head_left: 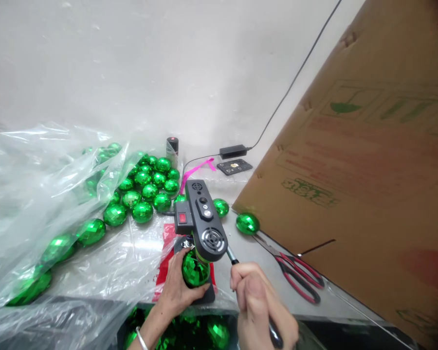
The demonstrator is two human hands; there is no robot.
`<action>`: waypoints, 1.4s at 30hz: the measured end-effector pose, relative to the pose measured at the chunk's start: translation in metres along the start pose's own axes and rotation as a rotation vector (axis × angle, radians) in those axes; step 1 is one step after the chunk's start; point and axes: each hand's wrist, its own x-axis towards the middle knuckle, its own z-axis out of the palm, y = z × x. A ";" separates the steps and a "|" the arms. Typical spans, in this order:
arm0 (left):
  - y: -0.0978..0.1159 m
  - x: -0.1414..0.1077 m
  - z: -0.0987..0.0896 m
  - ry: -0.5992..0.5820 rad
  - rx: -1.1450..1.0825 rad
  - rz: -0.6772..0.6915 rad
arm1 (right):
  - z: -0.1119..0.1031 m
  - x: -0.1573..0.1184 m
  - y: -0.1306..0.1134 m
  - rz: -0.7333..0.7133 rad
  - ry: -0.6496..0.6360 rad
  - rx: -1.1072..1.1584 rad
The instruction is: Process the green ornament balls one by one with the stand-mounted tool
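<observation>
A black machine (206, 218) with a red switch stands at the middle of the table, over a red sheet (163, 274). Beneath its head, my left hand (178, 287) is wrapped round a shiny green faceted ball (196, 269), thumb in front and fingers behind. My right hand (261, 304) is closed round the black grip of a metal lever (232, 253) that slants down from the machine's right side. Part of the ball's top is hidden by the machine head.
Many green balls (142, 212) lie under and beside clear plastic (69, 194) at left. Red-handled scissors (302, 277), a loose ball (247, 223) and a tall cardboard box (350, 170) are at right. A black adapter (233, 151) lies behind. More balls (219, 332) fill a container at the front edge.
</observation>
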 end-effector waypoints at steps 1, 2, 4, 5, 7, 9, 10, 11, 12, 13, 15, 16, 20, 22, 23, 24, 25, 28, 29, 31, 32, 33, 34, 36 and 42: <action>0.000 0.000 0.000 0.003 0.002 -0.004 | 0.000 -0.001 0.001 -0.004 0.006 0.000; -0.001 0.000 0.000 0.002 0.003 -0.008 | 0.000 -0.002 0.002 -0.015 0.018 0.003; -0.002 -0.001 0.000 -0.007 -0.002 -0.008 | 0.002 -0.005 0.005 -0.036 0.041 0.010; -0.002 -0.001 0.000 -0.012 -0.006 -0.005 | 0.003 -0.006 0.007 -0.047 0.050 0.015; -0.004 -0.001 0.000 -0.013 -0.009 -0.001 | 0.004 -0.007 0.009 -0.056 0.062 0.022; -0.005 -0.001 0.000 -0.013 -0.006 0.001 | 0.006 -0.008 0.010 -0.060 0.081 0.026; -0.005 -0.001 0.000 -0.016 -0.004 0.000 | 0.007 -0.008 0.011 -0.061 0.092 0.026; -0.005 -0.001 0.000 -0.018 -0.002 0.000 | 0.008 -0.008 0.011 -0.057 0.101 0.024; -0.005 -0.001 0.000 -0.020 0.000 -0.001 | 0.009 -0.009 0.012 -0.053 0.110 0.021; -0.005 -0.001 0.000 -0.019 0.004 -0.003 | 0.009 -0.009 0.012 -0.049 0.115 0.019; -0.004 -0.001 0.000 -0.012 0.009 -0.002 | 0.010 -0.011 0.013 -0.052 0.123 0.019; -0.003 0.000 0.000 -0.009 0.009 0.001 | 0.010 -0.012 0.013 -0.053 0.125 0.020; 0.000 0.000 0.000 -0.007 0.008 0.014 | 0.010 -0.016 0.015 -0.047 0.148 0.020; 0.000 0.000 0.000 0.002 0.001 0.015 | 0.009 -0.017 0.016 -0.043 0.147 0.014; 0.000 0.000 0.000 0.007 -0.005 0.015 | 0.009 -0.017 0.016 -0.040 0.144 0.010; 0.000 0.000 0.000 0.010 -0.010 0.013 | 0.009 -0.018 0.016 -0.034 0.137 0.005; 0.000 0.000 0.000 0.009 -0.014 0.009 | 0.009 -0.018 0.016 -0.028 0.133 0.001; 0.001 0.000 0.000 -0.011 -0.011 -0.008 | 0.009 -0.019 0.017 -0.031 0.129 0.000; 0.001 0.000 -0.001 -0.019 -0.006 -0.012 | 0.009 -0.019 0.018 -0.037 0.132 -0.001; 0.003 -0.001 -0.002 -0.026 0.007 -0.018 | 0.010 -0.020 0.020 -0.051 0.149 -0.006; 0.003 -0.001 -0.003 -0.025 0.015 -0.020 | 0.011 -0.019 0.020 -0.063 0.163 -0.010; 0.004 -0.001 -0.004 -0.021 0.022 -0.019 | 0.012 -0.018 0.020 -0.075 0.176 -0.014; 0.005 -0.001 -0.004 -0.015 0.027 -0.016 | 0.013 -0.017 0.019 -0.083 0.179 -0.020; 0.006 -0.001 -0.005 0.001 0.028 -0.001 | 0.016 -0.012 0.016 -0.087 0.181 -0.035; 0.005 -0.001 -0.002 0.007 0.006 -0.006 | 0.019 -0.004 0.009 -0.110 0.173 -0.046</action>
